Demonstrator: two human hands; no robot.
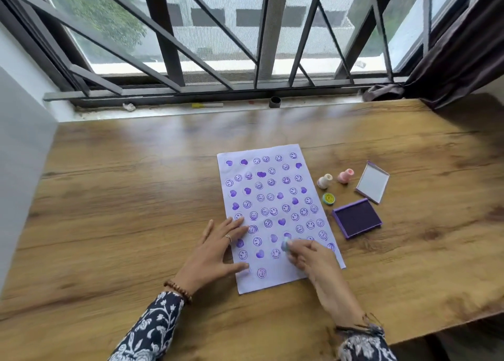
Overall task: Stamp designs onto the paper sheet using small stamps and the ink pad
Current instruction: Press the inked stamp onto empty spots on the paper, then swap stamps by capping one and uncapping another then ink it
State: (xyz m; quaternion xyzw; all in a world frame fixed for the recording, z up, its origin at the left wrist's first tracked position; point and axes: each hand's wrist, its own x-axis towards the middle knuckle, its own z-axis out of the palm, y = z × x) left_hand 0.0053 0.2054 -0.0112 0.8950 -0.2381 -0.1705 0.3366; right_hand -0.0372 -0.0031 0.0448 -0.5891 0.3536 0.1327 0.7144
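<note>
A pale paper sheet [275,186] lies on the wooden table, covered with several purple smiley and heart prints. My left hand [218,251] rests flat on the sheet's lower left edge, fingers spread. My right hand [308,257] pinches a small light-blue stamp [285,244] over the sheet's lower right part; the hand is blurred. The open purple ink pad [357,218] sits right of the sheet, with its clear lid [373,182] behind it. A cream stamp [324,181], a pink stamp [345,175] and a yellow-green smiley stamp [329,198] lie between sheet and lid.
The wooden table [136,197] runs to a window sill with a barred window behind. A dark cap [275,102] and a yellow pen [207,105] lie on the sill. A dark curtain [450,68] hangs at the right.
</note>
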